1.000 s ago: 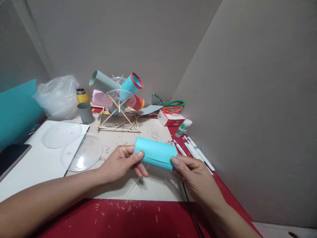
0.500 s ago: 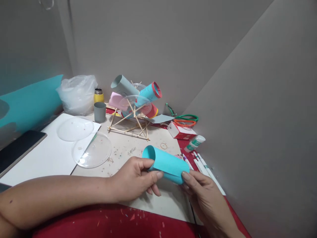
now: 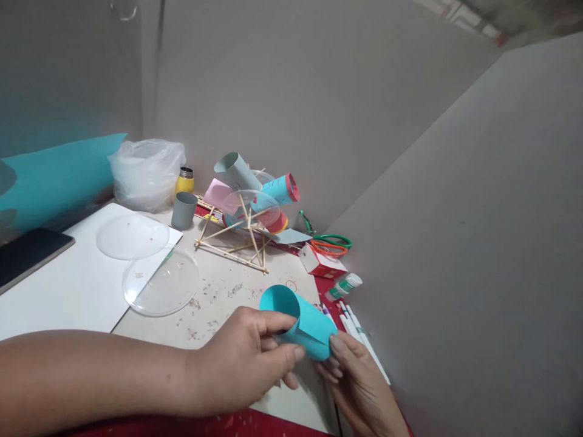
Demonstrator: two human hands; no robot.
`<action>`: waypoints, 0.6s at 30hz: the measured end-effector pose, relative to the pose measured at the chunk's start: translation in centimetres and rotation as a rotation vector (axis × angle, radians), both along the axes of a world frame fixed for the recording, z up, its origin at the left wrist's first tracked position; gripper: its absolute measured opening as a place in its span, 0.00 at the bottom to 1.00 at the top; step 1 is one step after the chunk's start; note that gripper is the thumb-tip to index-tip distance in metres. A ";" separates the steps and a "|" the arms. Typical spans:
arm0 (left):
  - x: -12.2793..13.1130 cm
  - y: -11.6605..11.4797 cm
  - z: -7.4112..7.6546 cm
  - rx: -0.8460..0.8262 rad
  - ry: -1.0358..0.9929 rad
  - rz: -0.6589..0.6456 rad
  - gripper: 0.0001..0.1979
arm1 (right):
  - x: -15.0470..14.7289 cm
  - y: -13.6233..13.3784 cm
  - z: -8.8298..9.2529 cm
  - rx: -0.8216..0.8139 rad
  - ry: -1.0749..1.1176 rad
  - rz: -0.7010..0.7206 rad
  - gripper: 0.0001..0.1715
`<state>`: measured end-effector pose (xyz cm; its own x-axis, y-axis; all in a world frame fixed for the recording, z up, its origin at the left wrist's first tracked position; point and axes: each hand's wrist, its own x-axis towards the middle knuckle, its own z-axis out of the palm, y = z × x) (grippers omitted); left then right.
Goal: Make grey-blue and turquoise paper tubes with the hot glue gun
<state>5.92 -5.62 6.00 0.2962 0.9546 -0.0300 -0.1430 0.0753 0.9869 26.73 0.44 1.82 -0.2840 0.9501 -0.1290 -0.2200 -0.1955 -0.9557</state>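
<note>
Both hands hold a turquoise paper tube (image 3: 298,321) just above the worktable's near edge. My left hand (image 3: 248,364) pinches its left open end, thumb on the overlapping flap and fingers curled beneath. My right hand (image 3: 357,382) grips the tube's right end from below, thumb pressed on the edge. The tube's open mouth faces up and to the left. Behind it stands a wooden stick frame (image 3: 237,233) carrying rolled paper tubes (image 3: 259,182) and a clear disc.
Two clear plastic discs (image 3: 159,279) lie on a white board (image 3: 68,291) at left. A grey cup (image 3: 184,210), yellow bottle (image 3: 184,181) and plastic bag (image 3: 146,173) stand behind. Scissors (image 3: 330,244), a red-white box (image 3: 319,262), a glue bottle (image 3: 344,287) and white pens (image 3: 359,331) lie right, beside cardboard walls.
The tube has turned so its open left end faces the camera, and both hands have come lower and nearer in the view. The camera has swung upward and left.
</note>
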 end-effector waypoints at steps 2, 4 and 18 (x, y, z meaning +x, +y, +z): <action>0.1 -0.5 0.7 0.025 -0.024 -0.011 0.14 | 0.1 0.1 -0.1 -0.059 0.049 0.024 0.22; 0.1 -1.0 1.3 0.036 -0.043 -0.024 0.15 | 0.2 0.2 -0.2 -0.111 0.086 0.033 0.22; -0.2 0.1 0.5 0.077 -0.094 0.042 0.10 | 0.1 -0.8 -0.4 0.254 -0.104 -0.156 0.19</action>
<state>5.75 -5.50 6.45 0.2535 0.9648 0.0701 -0.2369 -0.0083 0.9715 26.79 -0.32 1.43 -0.1296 0.9868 0.0975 -0.1266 0.0810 -0.9886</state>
